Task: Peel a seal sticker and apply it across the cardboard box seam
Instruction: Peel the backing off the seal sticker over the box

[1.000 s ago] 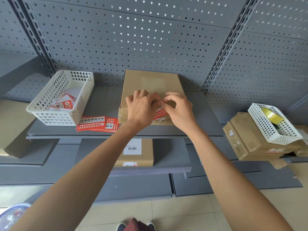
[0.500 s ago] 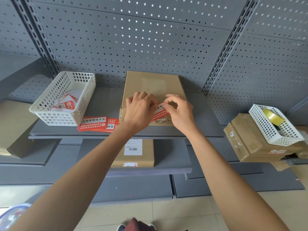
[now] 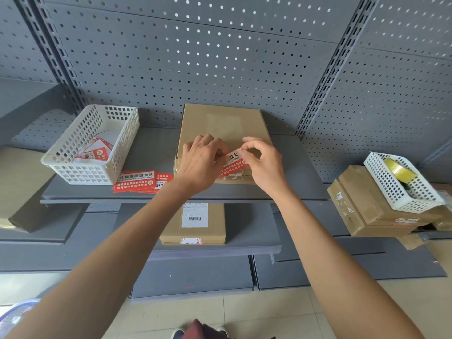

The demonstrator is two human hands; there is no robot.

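Note:
A flat brown cardboard box (image 3: 223, 123) lies on the grey shelf (image 3: 156, 152), its near edge toward me. Above that near end I hold a red and white seal sticker (image 3: 232, 162) tilted, its right end raised. My left hand (image 3: 199, 163) grips the sticker's left end, fingers curled over it. Thumb and forefinger of my right hand (image 3: 263, 165) pinch the upper right corner. Whether the liner is separating there is too small to tell. A stack of the same red stickers (image 3: 139, 181) lies on the shelf left of the box.
A white mesh basket (image 3: 73, 152) with used sticker backings stands at the left. Another white basket (image 3: 401, 187) with a yellow tape roll sits on stacked cardboard boxes (image 3: 367, 206) at the right. A labelled box (image 3: 193, 223) lies on the lower shelf. A perforated panel stands behind.
The sticker has come up from flat on the box's near edge and is more exposed between my hands. My right hand has shifted right and my left hand slightly left.

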